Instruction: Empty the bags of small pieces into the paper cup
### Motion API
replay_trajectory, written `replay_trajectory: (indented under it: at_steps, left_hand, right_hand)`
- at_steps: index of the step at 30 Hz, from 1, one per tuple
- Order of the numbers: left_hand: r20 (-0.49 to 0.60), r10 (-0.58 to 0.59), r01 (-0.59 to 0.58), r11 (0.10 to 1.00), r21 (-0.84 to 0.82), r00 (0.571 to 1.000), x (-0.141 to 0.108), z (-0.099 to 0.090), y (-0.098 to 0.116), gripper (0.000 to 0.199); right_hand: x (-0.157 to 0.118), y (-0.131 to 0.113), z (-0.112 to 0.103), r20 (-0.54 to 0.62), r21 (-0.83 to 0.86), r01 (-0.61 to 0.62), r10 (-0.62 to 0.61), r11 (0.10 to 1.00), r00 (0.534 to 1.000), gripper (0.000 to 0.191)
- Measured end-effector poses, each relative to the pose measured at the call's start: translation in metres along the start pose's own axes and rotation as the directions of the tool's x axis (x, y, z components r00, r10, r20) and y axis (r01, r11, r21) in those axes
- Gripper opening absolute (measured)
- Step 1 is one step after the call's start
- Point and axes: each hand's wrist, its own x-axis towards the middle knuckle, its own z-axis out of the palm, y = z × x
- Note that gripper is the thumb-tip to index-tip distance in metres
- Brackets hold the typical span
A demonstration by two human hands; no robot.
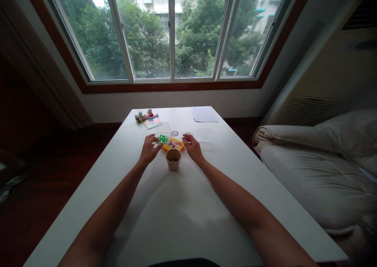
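Observation:
My left hand (149, 149) grips the near left edge of a small clear plastic container (169, 135) between thumb and fingers. Small bright green pieces (162, 139) lie inside it. To its right, my right hand (193, 147) has its thumb and fingertips drawn together; whatever they hold is too small to make out. Between the hands stands an upright paper cup (173, 166) with some brownish bits at its bottom. Just behind the cup, a yellow and red flat packet (176, 144) lies on the table, partly covered by the container.
Small colourful figurines (141, 117) and flat pastel sheets (153, 123) lie at the back left of the white table (182, 220). White papers (204, 114) are at the back right. A clear plastic box (204, 135) sits right of my right hand. A couch (318, 172) stands to the right.

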Motion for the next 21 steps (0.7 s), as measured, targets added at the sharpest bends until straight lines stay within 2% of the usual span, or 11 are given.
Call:
replay_trajectory:
  at_steps: [3, 6, 10, 14, 18, 21]
  left_hand:
    - [0.078, 0.044, -0.041, 0.999, -0.034, 0.996, -0.003, 0.000, 0.024, 0.018]
    - [0.091, 0.119, -0.116, 0.993, -0.036, 0.989, -0.012, 0.003, 0.046, 0.017]
    - [0.035, 0.185, -0.184, 0.983, -0.019, 0.982, -0.026, 0.012, 0.064, 0.014]
    - [0.044, 0.228, -0.225, 0.972, -0.072, 0.973, -0.035, 0.021, 0.068, 0.015]
    - [0.033, 0.255, -0.246, 0.955, -0.168, 0.966, -0.039, 0.026, 0.062, 0.049]
    - [0.063, 0.274, -0.260, 0.949, -0.179, 0.960, -0.042, 0.030, 0.053, 0.070]
  right_hand:
    - [0.000, -0.019, 0.002, -0.019, 0.113, -0.005, 0.007, 0.994, 1.000, 0.049]
    - [0.001, -0.034, 0.003, 0.015, 0.247, -0.024, 0.021, 0.969, 1.000, 0.056]
    - [0.006, -0.045, 0.000, 0.121, 0.308, -0.104, 0.070, 0.946, 0.990, 0.047]
    - [0.012, -0.050, -0.006, 0.109, 0.272, -0.138, 0.112, 0.952, 0.988, 0.040]
    - [0.019, -0.057, -0.017, 0.086, 0.270, -0.126, 0.106, 0.955, 0.991, 0.037]
    - [0.024, -0.066, -0.029, 0.120, 0.218, -0.098, 0.073, 0.971, 0.990, 0.035]
